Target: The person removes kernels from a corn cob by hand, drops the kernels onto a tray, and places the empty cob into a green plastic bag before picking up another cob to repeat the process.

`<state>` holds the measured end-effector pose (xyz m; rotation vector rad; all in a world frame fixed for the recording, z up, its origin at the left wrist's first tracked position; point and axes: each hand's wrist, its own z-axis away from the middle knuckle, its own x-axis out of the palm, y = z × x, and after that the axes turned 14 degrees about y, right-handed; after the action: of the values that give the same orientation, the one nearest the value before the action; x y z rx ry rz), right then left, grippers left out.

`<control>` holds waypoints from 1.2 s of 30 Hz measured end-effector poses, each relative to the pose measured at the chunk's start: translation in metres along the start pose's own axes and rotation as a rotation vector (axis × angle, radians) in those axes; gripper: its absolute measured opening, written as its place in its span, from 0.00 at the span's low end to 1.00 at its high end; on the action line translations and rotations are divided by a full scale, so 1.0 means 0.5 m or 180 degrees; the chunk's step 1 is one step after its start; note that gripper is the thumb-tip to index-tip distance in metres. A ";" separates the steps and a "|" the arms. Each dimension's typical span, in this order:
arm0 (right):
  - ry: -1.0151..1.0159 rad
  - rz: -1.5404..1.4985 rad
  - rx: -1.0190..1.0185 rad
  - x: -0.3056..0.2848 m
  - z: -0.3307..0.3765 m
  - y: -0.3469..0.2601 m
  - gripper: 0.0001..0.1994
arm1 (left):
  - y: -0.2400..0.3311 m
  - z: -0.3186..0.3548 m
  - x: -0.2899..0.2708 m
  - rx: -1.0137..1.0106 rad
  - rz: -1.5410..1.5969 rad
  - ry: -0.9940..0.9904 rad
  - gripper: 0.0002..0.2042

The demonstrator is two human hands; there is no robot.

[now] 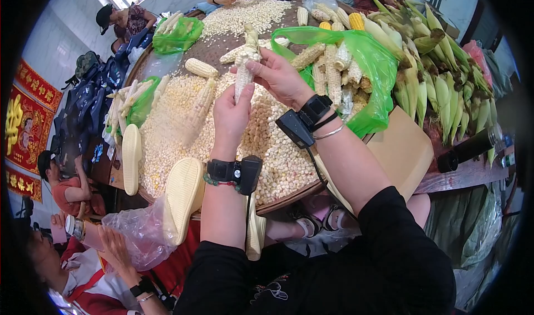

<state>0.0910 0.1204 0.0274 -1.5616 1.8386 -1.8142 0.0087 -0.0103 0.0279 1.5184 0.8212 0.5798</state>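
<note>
Over the round table, my left hand (232,115) and my right hand (282,78) are both closed around one pale corn cob (242,80), held upright. Dry husk sticks up from its top end. The fingers of my left hand wrap its lower end, while my right thumb presses on its side higher up. Part of the cob shows bare, and some of it is hidden by the fingers. Below my hands spreads a heap of loose white and yellow corn kernels (267,165). A whole white cob (201,68) lies just left of them.
A green plastic bag (378,87) of stripped cobs stands right of my hands. Unhusked corn (445,92) is piled farther right, near a dark bottle (470,148). Cream shoe soles (186,195) line the table's near-left edge. Other people sit around, one at lower left holding a jar (75,227).
</note>
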 end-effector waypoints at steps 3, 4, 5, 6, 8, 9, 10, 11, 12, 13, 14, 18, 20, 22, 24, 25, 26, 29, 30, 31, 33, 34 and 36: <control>-0.0005 -0.0273 0.0161 0.000 0.000 -0.007 0.18 | -0.009 -0.007 0.002 0.0293 -0.0140 0.0045 0.14; -0.0006 -0.0272 0.0162 0.001 -0.001 -0.010 0.18 | -0.010 -0.008 0.003 0.0293 -0.0138 0.0047 0.14; 0.0072 -0.0702 0.0350 0.002 -0.003 -0.013 0.17 | -0.012 -0.008 0.005 0.0462 -0.0218 0.0109 0.12; 0.0149 -0.1133 0.0544 0.006 -0.003 -0.017 0.17 | -0.014 -0.008 0.006 0.0629 -0.0300 0.0177 0.11; 0.0279 -0.1052 0.0534 0.014 0.000 -0.024 0.16 | -0.017 -0.009 0.009 0.0722 -0.0364 0.0137 0.11; 0.0422 -0.0968 0.0512 0.014 0.002 -0.025 0.16 | -0.020 -0.009 0.010 0.0819 -0.0425 0.0080 0.12; 0.0422 -0.0969 0.0514 0.016 0.004 -0.023 0.16 | -0.022 -0.009 0.010 0.0817 -0.0426 0.0081 0.12; 0.0502 -0.0757 0.0465 0.020 0.006 -0.021 0.16 | -0.024 -0.009 0.009 0.0811 -0.0450 0.0069 0.11; 0.0590 -0.0540 0.0409 0.018 0.006 -0.018 0.15 | -0.023 -0.008 0.011 0.0806 -0.0468 0.0047 0.11; 0.0594 -0.0539 0.0406 0.014 0.005 -0.017 0.15 | -0.021 -0.007 0.012 0.0807 -0.0467 0.0041 0.11; 0.0522 -0.0540 0.0377 0.011 0.004 -0.016 0.15 | -0.020 -0.006 0.011 0.0574 -0.0276 -0.0057 0.11; 0.0382 -0.0351 0.0256 0.005 0.000 -0.006 0.14 | -0.007 -0.001 0.003 -0.0029 0.0153 -0.0277 0.11; 0.0312 -0.0319 0.0221 0.005 -0.002 -0.002 0.13 | -0.010 -0.005 -0.004 -0.0086 0.0206 -0.0313 0.11; 0.0263 -0.0274 0.0175 -0.005 -0.006 0.003 0.13 | 0.005 -0.001 0.001 -0.0146 0.0268 -0.0374 0.12; -0.0054 -0.0045 0.0017 -0.006 -0.009 0.006 0.19 | 0.022 0.007 -0.004 -0.0580 0.0811 -0.0218 0.12; -0.0058 -0.0050 0.0019 -0.004 -0.008 0.005 0.19 | 0.021 0.008 -0.005 -0.0579 0.0808 -0.0213 0.12; -0.0054 -0.0071 0.0006 -0.003 -0.006 0.003 0.19 | 0.021 0.009 -0.006 -0.0499 0.0803 -0.0235 0.12; 0.0015 -0.0417 0.0151 -0.002 -0.001 -0.012 0.19 | 0.011 0.008 0.001 -0.0341 0.0719 -0.0280 0.12; 0.0063 -0.0769 0.0307 0.005 0.000 -0.017 0.19 | 0.009 0.006 -0.001 -0.0249 0.0615 -0.0283 0.12; 0.0052 -0.0775 0.0316 0.011 0.002 -0.022 0.19 | 0.005 0.004 -0.006 -0.0248 0.0611 -0.0267 0.12; 0.0398 -0.1016 0.0588 0.015 0.004 -0.029 0.20 | 0.002 -0.001 -0.008 -0.0129 0.0333 -0.0419 0.13; 0.0407 -0.1008 0.0585 0.010 0.003 -0.025 0.20 | 0.002 0.001 -0.003 -0.0133 0.0340 -0.0428 0.13; 0.0506 -0.0480 0.0368 0.006 0.001 -0.018 0.19 | 0.005 0.008 0.007 -0.0182 0.0311 -0.0499 0.13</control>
<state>0.0950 0.1200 0.0357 -1.5955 1.6828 -2.1270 0.0142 -0.0101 0.0296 1.5368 0.6083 0.5437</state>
